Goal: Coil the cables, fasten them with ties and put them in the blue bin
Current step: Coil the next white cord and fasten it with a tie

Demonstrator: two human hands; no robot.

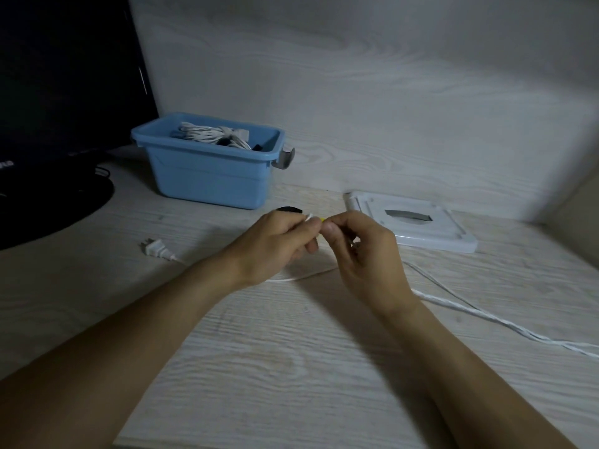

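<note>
Both hands are meeting fingertip to fingertip above the desk (291, 367): the left hand (275, 244) and right hand (359, 254) are each pinching the end of the white cable (470, 314). The cable is trailing from under the hands, long axis running right toward the desk edge. Its plug (155, 247) is lying left of the left hand, prongs pointing away up-left. The bin (207, 176) is sitting beyond the left hand.

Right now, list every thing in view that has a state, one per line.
Blue bin: open, lid off, coiled white cables inside.
White lid: flat on the table, right of the bin.
White cable: uncoiled, loose across the table.
Plug: unplugged, lying on the table.
Left hand: pinching a white bit of cable.
Right hand: pinching a small yellow piece.
Monitor: screen dark.
</note>
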